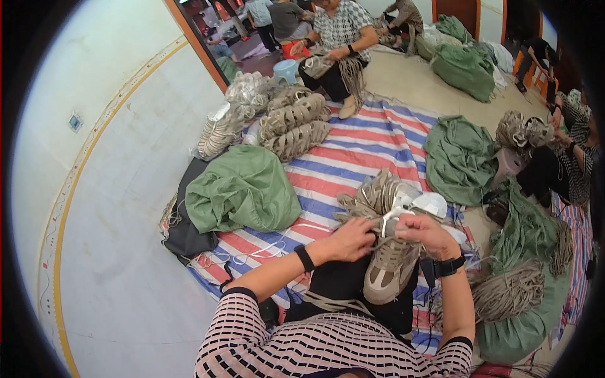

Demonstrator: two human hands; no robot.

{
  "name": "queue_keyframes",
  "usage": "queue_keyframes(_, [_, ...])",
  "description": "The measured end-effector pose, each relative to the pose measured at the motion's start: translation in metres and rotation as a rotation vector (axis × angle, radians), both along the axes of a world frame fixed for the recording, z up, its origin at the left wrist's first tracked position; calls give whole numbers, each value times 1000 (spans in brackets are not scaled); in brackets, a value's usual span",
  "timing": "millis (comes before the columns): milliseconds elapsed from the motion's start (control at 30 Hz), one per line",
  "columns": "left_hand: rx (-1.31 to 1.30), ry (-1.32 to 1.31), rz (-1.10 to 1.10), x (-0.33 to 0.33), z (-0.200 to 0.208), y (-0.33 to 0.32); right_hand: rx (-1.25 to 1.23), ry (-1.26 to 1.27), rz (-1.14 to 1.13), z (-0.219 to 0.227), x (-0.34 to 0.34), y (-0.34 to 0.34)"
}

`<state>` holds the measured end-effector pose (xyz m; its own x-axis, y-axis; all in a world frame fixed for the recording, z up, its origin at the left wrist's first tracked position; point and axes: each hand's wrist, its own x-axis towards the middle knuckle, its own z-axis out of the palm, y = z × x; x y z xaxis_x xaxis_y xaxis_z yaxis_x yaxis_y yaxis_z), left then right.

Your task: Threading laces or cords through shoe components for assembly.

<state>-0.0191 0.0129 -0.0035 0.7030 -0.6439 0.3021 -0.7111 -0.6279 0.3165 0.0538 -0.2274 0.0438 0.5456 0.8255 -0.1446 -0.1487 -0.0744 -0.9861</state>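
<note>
A beige and brown sneaker [387, 268] rests on my lap, toe toward me, with beige lace across its front. My left hand [353, 240] is at the left of its collar, fingers bent inward against the edge; what they pinch is too small to tell. On the other side, my right hand [430, 234] is closed with thumb and fingers at the top of the tongue, gripping the sneaker there. Just beyond lies a pile of beige shoe uppers [378, 192] beside a white rounded piece [431, 204].
Striped tarp [328, 173] covers the floor. Green sacks [246, 192] lie left and right [460, 157]. Bundled beige laces [510, 293] sit at my right. Rows of shoes [293, 129] stand ahead left, near a seated person [343, 38]. Another person [576, 145] works at far right.
</note>
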Motion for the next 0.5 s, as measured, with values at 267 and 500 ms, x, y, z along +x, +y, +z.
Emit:
queue_keyframes(267, [-534, 358, 169, 27, 25, 1, 810, 389, -473, -14, 19, -107])
queue_keyframes(500, [-413, 577, 126, 40, 36, 0, 27, 344, -975, -51, -16, -108])
